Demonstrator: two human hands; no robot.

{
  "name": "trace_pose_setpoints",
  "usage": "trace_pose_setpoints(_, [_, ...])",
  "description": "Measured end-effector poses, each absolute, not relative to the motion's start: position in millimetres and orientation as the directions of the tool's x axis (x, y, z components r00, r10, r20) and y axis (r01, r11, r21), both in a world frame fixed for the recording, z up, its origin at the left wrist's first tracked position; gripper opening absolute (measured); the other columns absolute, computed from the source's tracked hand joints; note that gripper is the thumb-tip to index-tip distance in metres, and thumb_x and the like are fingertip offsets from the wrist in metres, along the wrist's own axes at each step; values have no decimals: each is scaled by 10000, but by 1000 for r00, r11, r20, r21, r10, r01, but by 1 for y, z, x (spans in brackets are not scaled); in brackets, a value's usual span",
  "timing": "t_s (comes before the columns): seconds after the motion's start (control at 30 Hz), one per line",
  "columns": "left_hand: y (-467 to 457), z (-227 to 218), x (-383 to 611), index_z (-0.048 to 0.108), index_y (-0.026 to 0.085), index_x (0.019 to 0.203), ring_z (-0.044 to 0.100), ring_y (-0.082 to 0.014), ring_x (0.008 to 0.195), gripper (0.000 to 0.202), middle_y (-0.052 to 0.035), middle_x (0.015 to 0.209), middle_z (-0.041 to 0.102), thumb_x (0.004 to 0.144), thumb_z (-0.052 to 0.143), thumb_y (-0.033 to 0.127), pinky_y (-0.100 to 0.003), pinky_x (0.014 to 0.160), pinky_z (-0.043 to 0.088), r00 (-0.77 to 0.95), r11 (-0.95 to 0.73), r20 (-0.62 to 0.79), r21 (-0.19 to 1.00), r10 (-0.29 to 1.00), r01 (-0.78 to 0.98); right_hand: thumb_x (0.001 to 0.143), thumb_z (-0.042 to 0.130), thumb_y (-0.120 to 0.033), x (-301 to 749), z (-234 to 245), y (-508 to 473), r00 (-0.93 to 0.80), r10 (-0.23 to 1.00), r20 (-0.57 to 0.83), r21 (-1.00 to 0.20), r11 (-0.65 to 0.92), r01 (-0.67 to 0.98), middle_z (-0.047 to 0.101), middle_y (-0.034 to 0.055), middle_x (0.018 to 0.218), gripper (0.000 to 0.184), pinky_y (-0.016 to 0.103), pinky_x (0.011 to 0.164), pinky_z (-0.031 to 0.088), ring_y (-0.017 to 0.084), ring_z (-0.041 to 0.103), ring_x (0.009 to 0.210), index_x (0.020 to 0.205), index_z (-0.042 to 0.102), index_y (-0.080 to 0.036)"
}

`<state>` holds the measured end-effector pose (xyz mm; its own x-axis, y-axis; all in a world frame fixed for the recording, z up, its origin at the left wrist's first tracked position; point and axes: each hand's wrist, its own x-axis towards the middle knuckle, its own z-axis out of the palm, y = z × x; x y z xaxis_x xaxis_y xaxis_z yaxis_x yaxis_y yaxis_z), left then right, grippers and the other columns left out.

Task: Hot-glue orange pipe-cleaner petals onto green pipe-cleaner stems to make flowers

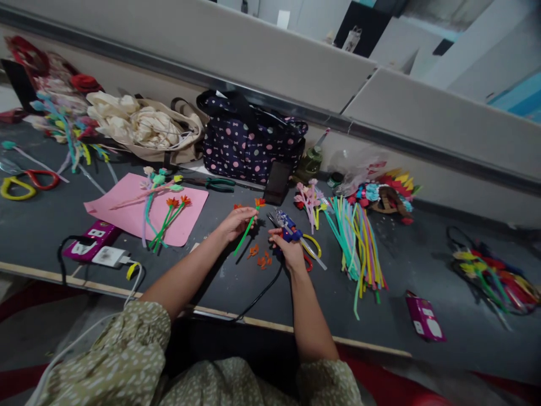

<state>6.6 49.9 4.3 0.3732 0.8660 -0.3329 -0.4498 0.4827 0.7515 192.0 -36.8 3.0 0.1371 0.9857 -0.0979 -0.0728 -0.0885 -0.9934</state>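
Note:
Between the fingers of my left hand (239,223) is a pipe cleaner flower (245,237), with a green stem slanting down and an orange-red bloom at the top. My right hand (287,246) is closed around a blue hot glue gun (289,225); a clear glue stick (313,254) sticks out of its back end. Partly behind the gun are scissors (313,243) with yellow and red handles. Loose orange pieces (264,260) lie on the table between my hands. Two finished-looking orange flowers (172,217) with green stems rest on a pink sheet (127,194) to the left.
A bundle of coloured pipe cleaners (359,242) lies to the right. Behind stand a dark patterned bag (253,141), a phone (278,181) and a beige bag (186,132). Pliers (220,184) lie near the pink sheet. A purple power strip (91,242) and cords occupy the front left.

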Motion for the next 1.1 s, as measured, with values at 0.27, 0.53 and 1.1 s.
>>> trace_pose_setpoints(0.27, [44,12,7,691,128,771,567,-82,528,277,-10,653,640,622,883,261,-200,543,475,388,490,-336,762,858,-423,611,841,-417,189,1,-35,239,964,-117,-978,-70,-196,705,27,812,363,310,613,586,225,726,787,806,634,-192])
trace_pose_setpoints(0.53, [38,19,12,687,112,689,559,-111,497,172,-35,574,624,649,828,203,-221,482,436,456,563,-414,784,788,-262,647,808,-415,190,-2,-33,378,925,-36,-992,12,-123,719,34,841,320,268,574,515,154,637,698,819,679,-179])
trace_pose_setpoints(1.1, [37,8,15,716,140,619,524,-113,417,74,-37,495,622,653,746,198,-225,460,432,575,543,-443,840,688,-2,680,767,-418,189,-8,-34,453,891,12,-1000,16,-3,664,20,838,301,314,671,515,142,564,697,829,650,-183])
